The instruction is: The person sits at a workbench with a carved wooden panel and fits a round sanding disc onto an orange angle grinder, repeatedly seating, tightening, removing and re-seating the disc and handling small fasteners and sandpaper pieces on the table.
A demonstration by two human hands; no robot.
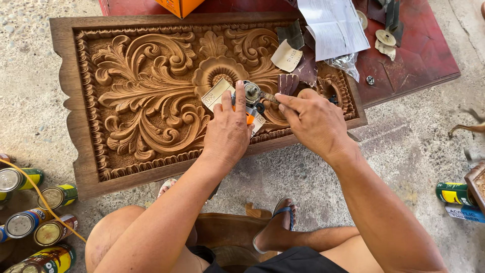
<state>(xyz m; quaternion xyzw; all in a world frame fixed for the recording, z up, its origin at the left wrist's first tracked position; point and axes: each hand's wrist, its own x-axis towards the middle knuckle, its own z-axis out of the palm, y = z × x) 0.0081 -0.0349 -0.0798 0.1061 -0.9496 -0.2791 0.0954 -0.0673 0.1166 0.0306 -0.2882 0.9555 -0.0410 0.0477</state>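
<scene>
A large carved wooden panel (141, 86) with leaf scrolls and a central flower lies flat before me. My left hand (227, 129) grips a small power tool (251, 96) with an orange body and a metal spindle head, resting on the panel's lower middle. My right hand (310, 119) holds a thin metal wrench (269, 97) against the spindle. A piece of sandpaper (216, 93) lies under the tool.
Sandpaper scraps (287, 55), white paper (333, 25) and round discs (386, 38) lie on a red board (419, 60) at the top right. Several cans (35, 212) stand on the concrete at lower left, more cans (457, 194) at right. My sandalled foot (278, 227) rests below.
</scene>
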